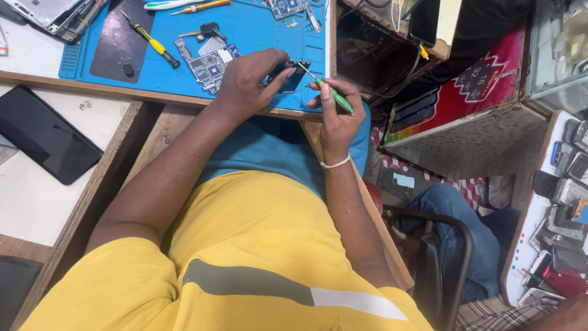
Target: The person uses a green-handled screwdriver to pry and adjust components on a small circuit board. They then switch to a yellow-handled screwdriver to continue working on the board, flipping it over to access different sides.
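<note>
My left hand [248, 79] pinches a small dark phone part [293, 78] at the front edge of the blue work mat [257, 30]. A green-handled screwdriver [327, 92] is gripped in my right hand [335, 116], its metal tip touching the top of that dark part. A white band circles my right wrist. A blue circuit board [208, 66] lies on the mat just left of my left hand, partly hidden by it.
A yellow-and-black screwdriver [150, 40], keys [207, 30] and another board [285, 7] lie on the mat. A black phone [43, 133] rests on the white surface at left. Another person's jeans-clad leg [456, 214] and a chair [450, 263] are at right, beside a rack of phones [566, 184].
</note>
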The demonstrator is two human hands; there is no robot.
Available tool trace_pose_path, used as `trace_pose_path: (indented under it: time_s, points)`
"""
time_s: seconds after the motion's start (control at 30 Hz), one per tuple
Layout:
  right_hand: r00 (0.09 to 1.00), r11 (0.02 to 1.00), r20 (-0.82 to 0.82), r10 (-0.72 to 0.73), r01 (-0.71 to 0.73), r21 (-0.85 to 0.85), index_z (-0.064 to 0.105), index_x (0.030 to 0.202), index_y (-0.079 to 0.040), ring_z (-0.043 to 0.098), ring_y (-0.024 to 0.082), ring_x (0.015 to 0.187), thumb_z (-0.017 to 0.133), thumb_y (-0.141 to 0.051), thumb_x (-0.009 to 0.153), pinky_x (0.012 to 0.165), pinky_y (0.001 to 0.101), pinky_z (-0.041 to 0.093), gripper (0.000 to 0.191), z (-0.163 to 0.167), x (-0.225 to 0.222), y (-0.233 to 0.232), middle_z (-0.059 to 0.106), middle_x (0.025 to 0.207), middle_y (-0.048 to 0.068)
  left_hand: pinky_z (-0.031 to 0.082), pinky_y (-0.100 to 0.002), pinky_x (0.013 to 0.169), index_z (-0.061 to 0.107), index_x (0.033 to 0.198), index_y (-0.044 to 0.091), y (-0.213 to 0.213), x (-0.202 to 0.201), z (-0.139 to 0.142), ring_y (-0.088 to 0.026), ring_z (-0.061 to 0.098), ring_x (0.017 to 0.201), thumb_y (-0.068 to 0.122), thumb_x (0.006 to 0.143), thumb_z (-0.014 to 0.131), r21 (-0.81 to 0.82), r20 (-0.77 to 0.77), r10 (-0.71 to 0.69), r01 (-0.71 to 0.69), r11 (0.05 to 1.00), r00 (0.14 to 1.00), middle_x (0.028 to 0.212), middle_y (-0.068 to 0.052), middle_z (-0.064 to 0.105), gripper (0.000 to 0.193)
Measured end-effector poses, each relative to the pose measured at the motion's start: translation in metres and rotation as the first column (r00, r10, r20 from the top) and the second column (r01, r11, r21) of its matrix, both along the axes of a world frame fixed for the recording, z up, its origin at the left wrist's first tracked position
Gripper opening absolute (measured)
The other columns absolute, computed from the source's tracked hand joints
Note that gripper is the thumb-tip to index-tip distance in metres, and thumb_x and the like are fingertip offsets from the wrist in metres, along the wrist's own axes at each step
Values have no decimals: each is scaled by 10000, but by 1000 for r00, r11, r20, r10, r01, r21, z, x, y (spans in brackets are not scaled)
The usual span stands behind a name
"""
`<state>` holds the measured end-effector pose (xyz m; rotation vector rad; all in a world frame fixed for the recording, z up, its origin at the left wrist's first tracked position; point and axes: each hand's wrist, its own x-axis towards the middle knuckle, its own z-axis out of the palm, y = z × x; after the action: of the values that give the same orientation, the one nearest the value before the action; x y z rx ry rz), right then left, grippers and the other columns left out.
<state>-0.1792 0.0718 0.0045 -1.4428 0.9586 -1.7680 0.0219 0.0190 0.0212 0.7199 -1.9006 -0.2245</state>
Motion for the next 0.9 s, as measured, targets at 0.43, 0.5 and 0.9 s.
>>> trace_pose_path:
  time_s: [0.43, 0.5, 0.9]
  points:
    - [1000, 999, 15, 6, -6, 35, 651, 1172, 18, 725, 152, 818, 664, -61, 1057, 732, 268, 602, 140, 5, 2, 0, 754, 1034, 164, 532, -416, 685, 654, 1104, 20, 1, -1, 4, -323, 700, 843, 136, 1018, 750, 6, 10, 16, -16, 1000, 1000, 943, -126, 696, 174]
    - [1000, 1000, -15, -2, 2, 30, 658, 1160, 15, 723, 147, 814, 669, -59, 1054, 725, 261, 600, 130, 10, 3, 2, 755, 1027, 156, 533, -419, 689, 658, 1099, 23, 1, -2, 6, -326, 696, 840, 133, 1013, 750, 9, 6, 19, -19, 1000, 1000, 941, -130, 693, 167]
    - [821, 934, -504, -269, 95, -343, 685, 1165, 7, 731, 184, 808, 704, -9, 1028, 737, 291, 584, 139, 18, 10, 22, 743, 1047, 143, 528, -446, 697, 653, 1076, 38, 13, 5, -2, -355, 686, 853, 173, 1011, 752, -5, -16, 17, -18, 1000, 1000, 939, -136, 690, 180]
